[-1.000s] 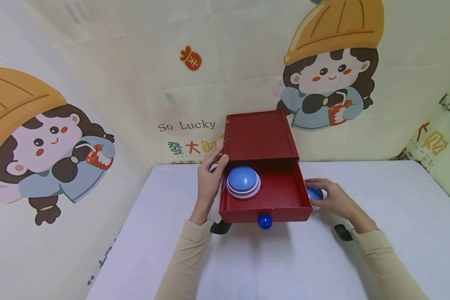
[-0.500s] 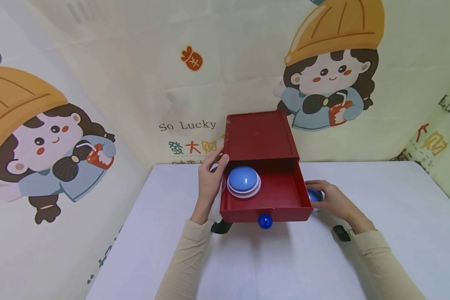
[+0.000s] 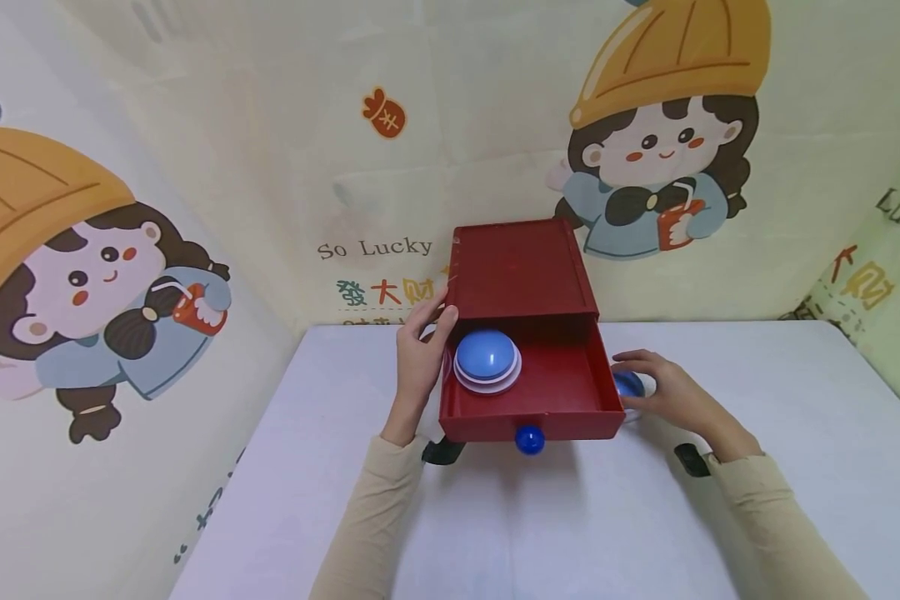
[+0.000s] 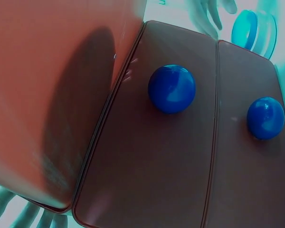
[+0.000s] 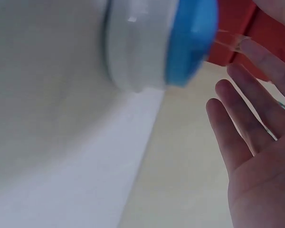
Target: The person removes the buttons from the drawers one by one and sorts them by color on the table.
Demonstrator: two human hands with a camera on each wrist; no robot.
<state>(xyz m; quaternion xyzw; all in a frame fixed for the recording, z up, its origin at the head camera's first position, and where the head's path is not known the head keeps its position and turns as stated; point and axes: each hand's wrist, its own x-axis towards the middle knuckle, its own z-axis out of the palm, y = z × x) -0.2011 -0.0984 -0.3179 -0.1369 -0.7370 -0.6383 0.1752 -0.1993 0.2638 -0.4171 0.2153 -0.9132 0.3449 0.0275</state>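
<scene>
A red two-drawer box (image 3: 521, 271) stands on the table, its upper drawer (image 3: 555, 375) pulled out. Inside that drawer, toward the left, sits a dome-shaped push button (image 3: 486, 357) with a blue top and white base. My left hand (image 3: 418, 354) rests along the box's left side, fingers extended; some fingertips (image 4: 26, 216) show past the box edge in the left wrist view. A second blue-and-white push button (image 5: 147, 45) is on the table right of the box. My right hand (image 3: 663, 390) is beside it, fingers extended and apart from it in the right wrist view.
Both drawer fronts carry round blue knobs (image 4: 172, 89). Behind the white table (image 3: 330, 500) hangs a cream cloth (image 3: 495, 167) printed with cartoon figures. Dark wrist cameras (image 3: 692, 460) sit at the sleeve ends.
The right hand has shifted slightly up and back from the second push button, showing a bit more of it. My left hand, the box and the drawer stay as they were.
</scene>
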